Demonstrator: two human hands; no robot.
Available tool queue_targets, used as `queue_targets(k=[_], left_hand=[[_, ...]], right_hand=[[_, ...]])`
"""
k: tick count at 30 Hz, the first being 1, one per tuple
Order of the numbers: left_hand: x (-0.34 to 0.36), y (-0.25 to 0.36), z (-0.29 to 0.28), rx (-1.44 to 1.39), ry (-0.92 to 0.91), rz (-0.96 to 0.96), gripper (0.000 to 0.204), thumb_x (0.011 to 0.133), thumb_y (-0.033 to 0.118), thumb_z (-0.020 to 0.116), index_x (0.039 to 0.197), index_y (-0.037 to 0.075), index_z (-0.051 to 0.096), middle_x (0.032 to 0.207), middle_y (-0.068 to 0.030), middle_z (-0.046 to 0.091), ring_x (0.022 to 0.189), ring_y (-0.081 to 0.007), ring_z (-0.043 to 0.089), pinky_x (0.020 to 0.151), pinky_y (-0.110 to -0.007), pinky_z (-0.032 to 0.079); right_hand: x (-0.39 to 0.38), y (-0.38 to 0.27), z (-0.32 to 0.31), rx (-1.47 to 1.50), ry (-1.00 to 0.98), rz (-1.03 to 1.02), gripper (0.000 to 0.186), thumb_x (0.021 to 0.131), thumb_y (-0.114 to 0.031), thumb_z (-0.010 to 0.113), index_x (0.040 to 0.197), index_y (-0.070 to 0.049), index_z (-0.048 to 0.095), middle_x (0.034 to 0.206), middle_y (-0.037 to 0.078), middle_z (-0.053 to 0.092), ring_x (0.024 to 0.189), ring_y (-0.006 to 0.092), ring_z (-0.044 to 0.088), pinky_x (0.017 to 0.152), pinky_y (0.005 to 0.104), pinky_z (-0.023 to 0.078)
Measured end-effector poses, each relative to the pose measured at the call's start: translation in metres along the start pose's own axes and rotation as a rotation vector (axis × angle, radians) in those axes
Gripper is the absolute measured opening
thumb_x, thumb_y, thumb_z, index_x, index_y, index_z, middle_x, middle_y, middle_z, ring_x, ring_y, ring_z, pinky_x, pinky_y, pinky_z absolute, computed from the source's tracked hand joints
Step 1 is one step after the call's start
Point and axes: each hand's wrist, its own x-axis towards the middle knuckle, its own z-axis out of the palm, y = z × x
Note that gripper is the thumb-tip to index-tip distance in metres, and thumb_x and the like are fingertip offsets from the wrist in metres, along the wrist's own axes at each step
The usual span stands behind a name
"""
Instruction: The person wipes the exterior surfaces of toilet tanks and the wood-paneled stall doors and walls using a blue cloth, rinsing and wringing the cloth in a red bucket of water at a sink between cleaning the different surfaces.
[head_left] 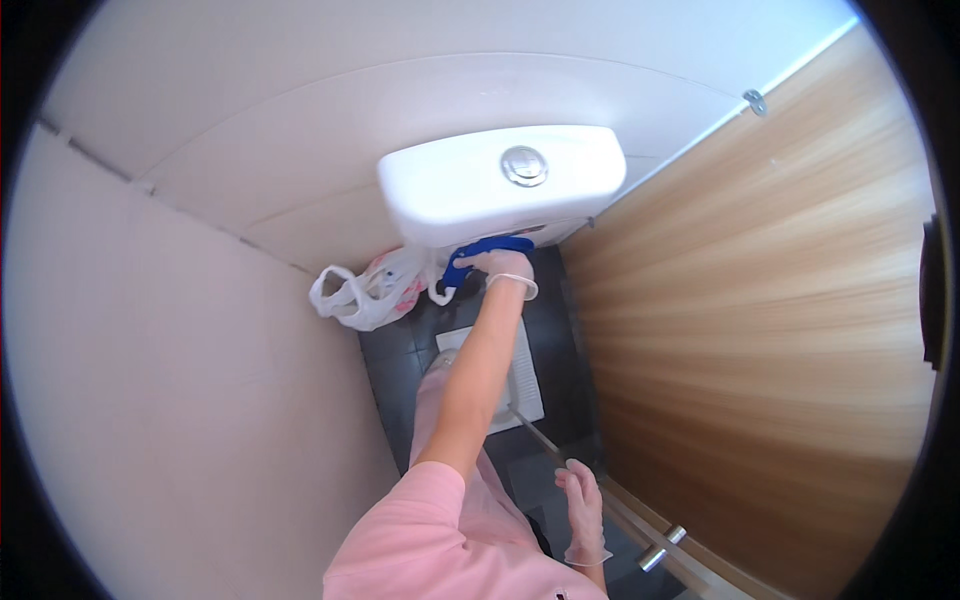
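My left hand, in a clear thin glove, reaches far forward to the lower front of a white toilet cistern. It is closed on a blue cloth, which is pressed along the cistern's underside. Part of the fingers is hidden by the cloth. A round chrome flush button sits on the cistern's lid. Lower right, my right hand wears the same kind of glove. Its fingers are loosely bent and apart, with nothing visible in them, close to the stall's door edge.
A white squat toilet lies in the dark tiled floor beneath my arm. Left of the cistern hangs a white plastic bag, beside a curved white pipe. A wood-grain partition and a metal door fitting are on the right.
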Motion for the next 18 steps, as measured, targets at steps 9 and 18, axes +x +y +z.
queue_targets(k=[9, 18], left_hand=[[0.063, -0.016, -0.057, 0.058, 0.014, -0.202, 0.073, 0.093, 0.062, 0.024, 0.144, 0.01, 0.027, 0.149, -0.0041, 0.03, 0.133, -0.0237, 0.034, 0.11, -0.034, 0.028], [0.006, 0.006, -0.017, 0.372, 0.128, 0.14, 0.071, 0.094, 0.06, 0.022, 0.145, 0.01, 0.026, 0.149, -0.0052, 0.029, 0.133, -0.0246, 0.034, 0.109, -0.036, 0.029]], right_hand=[[-0.026, 0.031, -0.024, 0.022, 0.175, 0.079, 0.037, 0.094, -0.018, 0.052, 0.126, 0.0, 0.049, 0.112, 0.013, 0.063, 0.101, 0.0169, 0.059, 0.091, 0.0296, 0.045], [-0.03, 0.032, -0.031, -0.04, 0.164, -0.032, 0.038, 0.093, -0.017, 0.052, 0.127, -0.001, 0.05, 0.111, 0.013, 0.063, 0.103, 0.0194, 0.06, 0.091, 0.0311, 0.046]])
